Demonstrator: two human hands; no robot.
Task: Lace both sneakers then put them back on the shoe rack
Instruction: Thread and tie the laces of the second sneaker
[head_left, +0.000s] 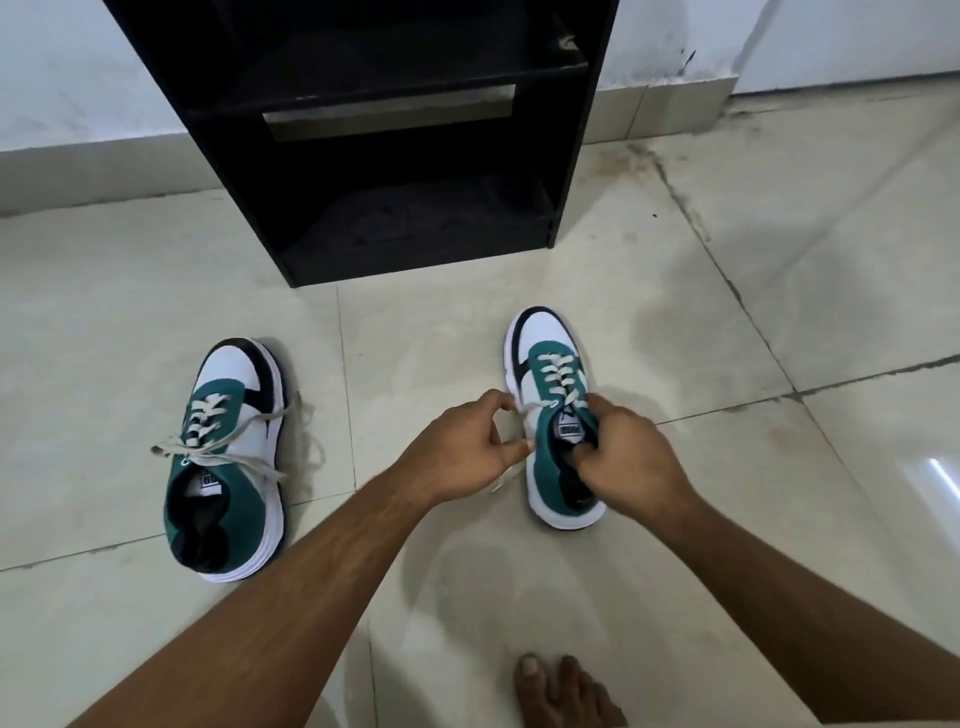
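Observation:
Two white, teal and black sneakers stand on the tiled floor, toes pointing to the shoe rack. The left sneaker (228, 452) has its cream laces threaded, with loose ends trailing over its sides. My right hand (631, 457) grips the tongue and collar of the right sneaker (550, 364). My left hand (467, 449) pinches that sneaker's cream lace (524, 415) beside the top eyelets; a lace end (506, 478) hangs below the hand. The black shoe rack (374, 156) stands against the wall just beyond both sneakers.
Pale floor tiles (779, 291) with dark grout lines surround the sneakers. A white wall with a low skirting (78, 166) runs behind the rack. My bare foot (561, 691) rests on the floor at the bottom edge.

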